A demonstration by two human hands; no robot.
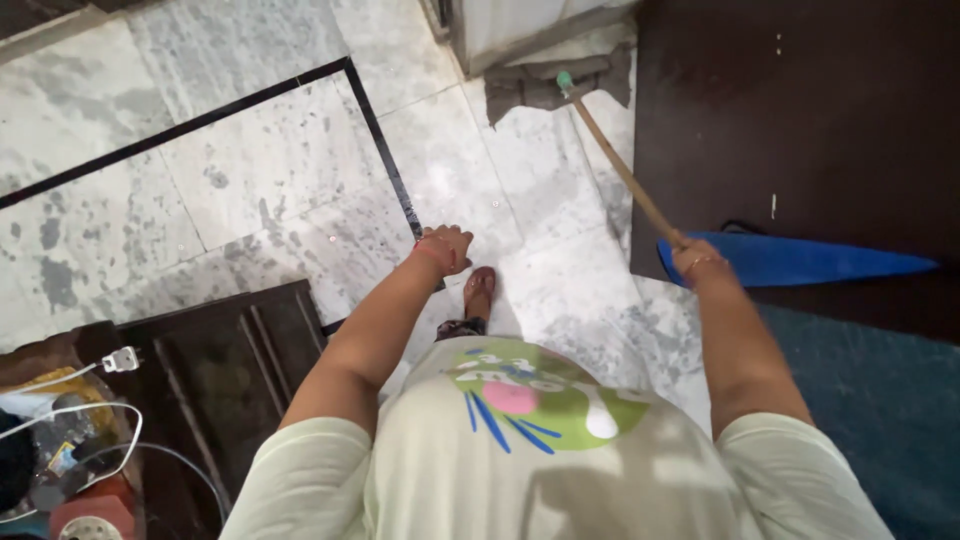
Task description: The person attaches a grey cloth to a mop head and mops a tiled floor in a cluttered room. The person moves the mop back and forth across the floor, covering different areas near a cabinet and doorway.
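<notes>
My right hand (693, 260) grips the near end of a long wooden mop stick (620, 165). The stick runs up and to the left to a grey cloth mop head (545, 85) lying on the white marble floor (300, 190) by a doorway. My left hand (447, 247) hangs free over the floor with its fingers loosely curled, holding nothing; a red thread sits on its wrist. One sandalled foot (480, 290) shows below that hand.
A dark brown panel (830, 110) stands at the right with a blue plastic piece (800, 260) against it. A blue carpet (880, 390) lies lower right. A dark wooden cabinet (240, 370) and a charger with white cables (110, 365) sit lower left.
</notes>
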